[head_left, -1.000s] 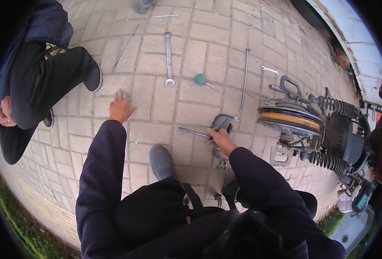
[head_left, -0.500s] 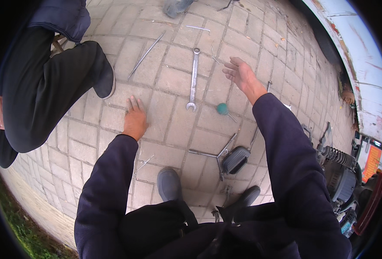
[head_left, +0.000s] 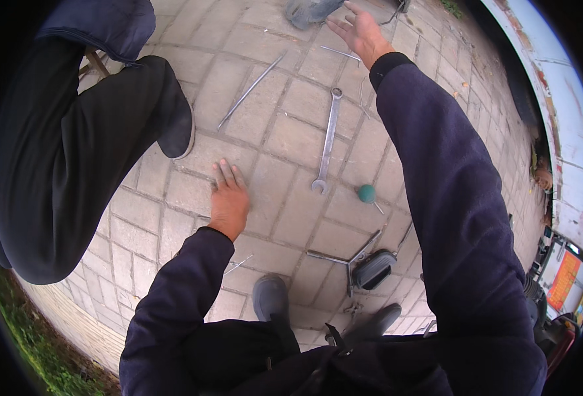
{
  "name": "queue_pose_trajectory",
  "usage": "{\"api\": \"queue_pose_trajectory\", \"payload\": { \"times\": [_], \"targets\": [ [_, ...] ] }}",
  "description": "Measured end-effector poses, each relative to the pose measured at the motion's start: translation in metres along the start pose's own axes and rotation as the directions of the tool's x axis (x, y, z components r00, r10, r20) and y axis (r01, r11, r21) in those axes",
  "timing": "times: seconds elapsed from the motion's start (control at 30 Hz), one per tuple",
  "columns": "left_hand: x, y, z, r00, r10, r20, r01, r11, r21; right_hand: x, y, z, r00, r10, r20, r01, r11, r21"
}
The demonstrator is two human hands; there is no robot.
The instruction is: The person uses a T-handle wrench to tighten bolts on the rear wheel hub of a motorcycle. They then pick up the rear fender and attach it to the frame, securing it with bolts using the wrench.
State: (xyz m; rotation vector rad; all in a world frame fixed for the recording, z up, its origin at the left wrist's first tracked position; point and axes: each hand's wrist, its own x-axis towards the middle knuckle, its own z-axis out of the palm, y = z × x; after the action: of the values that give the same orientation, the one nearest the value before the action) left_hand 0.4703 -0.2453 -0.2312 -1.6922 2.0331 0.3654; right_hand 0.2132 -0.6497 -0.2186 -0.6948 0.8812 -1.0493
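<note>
My right hand (head_left: 361,34) reaches out at the far end, palm turned partly up, fingers apart and empty. It is close to a grey rounded object (head_left: 308,12) at the top edge, whose kind I cannot make out, and to a thin bent metal rod (head_left: 339,52). My left hand (head_left: 229,201) hangs lower left over the paving, fingers stretched and holding nothing. Between the hands lies a combination wrench (head_left: 328,142), its open jaw toward me. A long thin rod (head_left: 250,91) lies to its left. Nearer me is a tool with a green ball handle (head_left: 367,193).
By my boots (head_left: 270,298) lie a Y-shaped wrench (head_left: 331,257), a black oval object (head_left: 374,269) and a thin small tool (head_left: 240,263). A person's dark-trousered leg (head_left: 126,109) is on the left. On the right are a worn white panel (head_left: 568,99) and partly hidden motorcycle parts (head_left: 560,336).
My right hand has moved farther away, toward the grey object at the top. The view has shifted, so the tools appear lower and more to the right. My left hand stays open.
</note>
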Motion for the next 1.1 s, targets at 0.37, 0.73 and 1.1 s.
{"api": "queue_pose_trajectory", "payload": {
  "times": [0.37,0.73,1.1],
  "targets": [
    [0.001,-0.004,0.003,0.998,0.041,-0.054,-0.040,0.999,0.020,-0.008,0.002,0.032,0.994,0.107,-0.015,-0.107,0.994,-0.017],
    [0.008,-0.002,0.010,0.999,0.028,0.030,-0.028,1.000,0.011,-0.270,0.008,0.018,0.620,-0.374,-0.689,-0.124,0.821,-0.557],
    [-0.020,-0.025,-0.060,0.993,-0.082,-0.081,0.015,0.790,-0.613,-0.500,-0.051,0.015,0.894,-0.180,-0.409,-0.098,0.814,-0.572]
  ]
}}
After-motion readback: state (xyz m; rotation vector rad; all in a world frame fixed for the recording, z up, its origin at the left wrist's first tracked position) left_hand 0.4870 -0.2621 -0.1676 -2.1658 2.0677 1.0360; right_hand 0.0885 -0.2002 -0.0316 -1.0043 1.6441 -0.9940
